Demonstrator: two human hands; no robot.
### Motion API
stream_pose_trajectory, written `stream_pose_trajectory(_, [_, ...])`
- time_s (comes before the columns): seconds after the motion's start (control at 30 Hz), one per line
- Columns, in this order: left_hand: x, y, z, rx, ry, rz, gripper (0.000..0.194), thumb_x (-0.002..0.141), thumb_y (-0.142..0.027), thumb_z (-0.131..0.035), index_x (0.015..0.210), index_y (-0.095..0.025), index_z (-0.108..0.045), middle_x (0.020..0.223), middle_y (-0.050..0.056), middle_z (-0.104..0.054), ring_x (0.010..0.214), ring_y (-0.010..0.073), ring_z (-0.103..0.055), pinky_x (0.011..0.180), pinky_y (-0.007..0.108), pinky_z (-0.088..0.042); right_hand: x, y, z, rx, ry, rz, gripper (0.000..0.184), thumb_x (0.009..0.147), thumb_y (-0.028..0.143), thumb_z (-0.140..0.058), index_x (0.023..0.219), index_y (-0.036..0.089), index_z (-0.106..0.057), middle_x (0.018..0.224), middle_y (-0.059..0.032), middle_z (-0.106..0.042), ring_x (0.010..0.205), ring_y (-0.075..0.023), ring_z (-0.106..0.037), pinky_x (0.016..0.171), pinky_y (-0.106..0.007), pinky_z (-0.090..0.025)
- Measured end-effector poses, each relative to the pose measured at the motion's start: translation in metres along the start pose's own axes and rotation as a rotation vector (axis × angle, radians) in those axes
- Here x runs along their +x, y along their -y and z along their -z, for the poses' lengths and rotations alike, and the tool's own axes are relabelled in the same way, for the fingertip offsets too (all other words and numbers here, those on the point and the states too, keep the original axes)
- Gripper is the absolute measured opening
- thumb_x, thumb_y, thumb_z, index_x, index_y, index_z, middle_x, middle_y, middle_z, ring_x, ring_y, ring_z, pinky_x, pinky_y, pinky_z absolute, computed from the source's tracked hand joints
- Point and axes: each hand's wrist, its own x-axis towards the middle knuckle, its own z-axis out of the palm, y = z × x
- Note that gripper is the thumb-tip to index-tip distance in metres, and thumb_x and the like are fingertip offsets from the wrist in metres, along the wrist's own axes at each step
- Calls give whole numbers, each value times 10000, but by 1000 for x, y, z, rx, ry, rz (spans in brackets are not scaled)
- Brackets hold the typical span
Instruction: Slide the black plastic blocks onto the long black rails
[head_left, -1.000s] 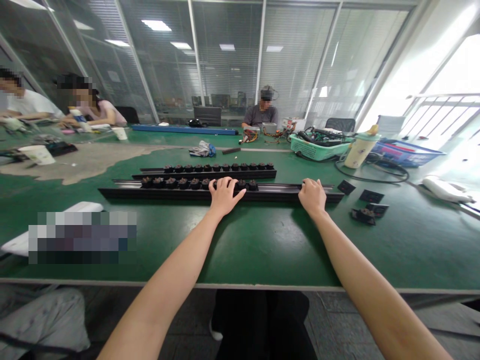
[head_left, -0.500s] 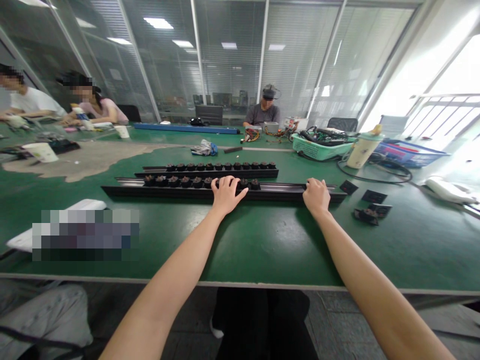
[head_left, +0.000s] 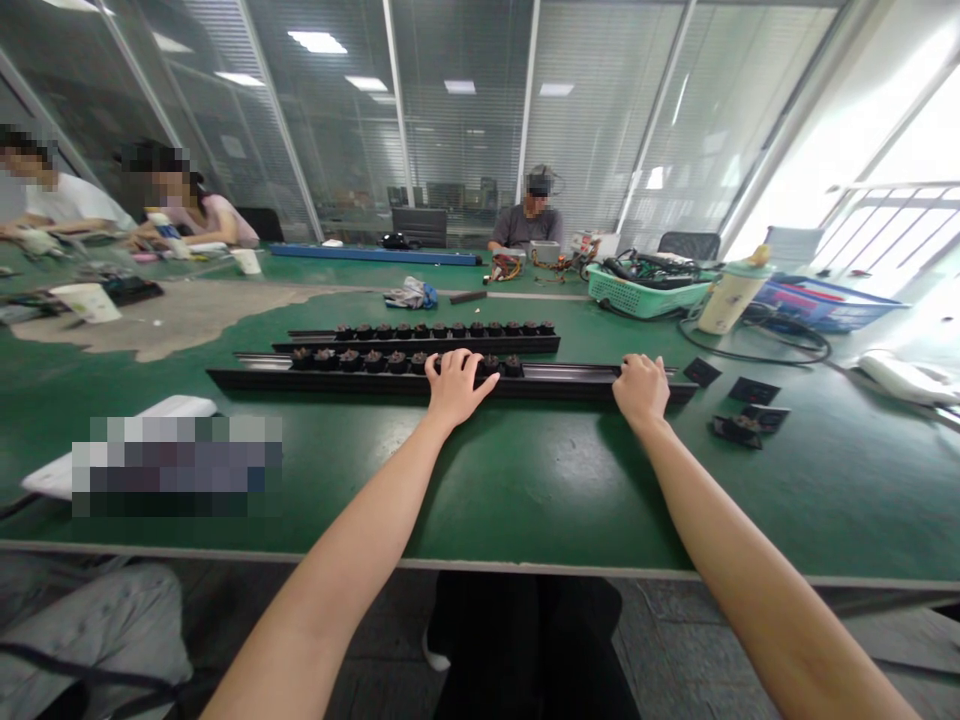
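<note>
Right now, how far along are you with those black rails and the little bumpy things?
The far rail looks done, with a full row of dark parts along it. In hand: the near rail, under the left hand and right hand. Left: its right stretch is bare, and loose black pieces lie nearby.

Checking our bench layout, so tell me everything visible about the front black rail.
The front rail is a long, black bar, seemingly metal, lying flat across the green workbench, with a grey channel along its top. A row of small dark round parts sits along its left half. The left hand lies over that row's right end; the right hand rests on the bare right stretch. A similar loaded rail lies just behind it.
</note>
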Motion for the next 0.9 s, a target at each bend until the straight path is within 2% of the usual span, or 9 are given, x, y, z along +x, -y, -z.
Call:
stream_pose_trajectory(0.57, [-1,-1,1,-6,7,1,438,1025,-546,-498,1317,-264,-660,1375,119,-623,1351,323,-492,1241,586,-188,0,-2,-2,105,2,-73,396,932,147,-401,1161,114,-721,1211,-190,-730,1155,-285,-654,1219,-523,-342])
stream_pose_trajectory(0.7, [-1,-1,2,-7,16,4,438,1024,-546,-498,1317,-263,-659,1381,122,-621,1353,325,-489,1241,587,-183,-1,-2,-1,81,23,-69,405,949,153,-395,1193,77,-709,1236,-219,-718,1224,-296,-635,1233,-506,-329])
stream_pose_trajectory(0.9, [-1,-1,1,2,10,-2,443,1026,-549,-497,1320,-261,-658,1378,118,-617,1347,322,-489,1243,585,-183,-2,3,3,109,29,-112,412,945,164,-385,1190,92,-708,1324,-231,-678,1405,-336,-519,1206,-534,-350])
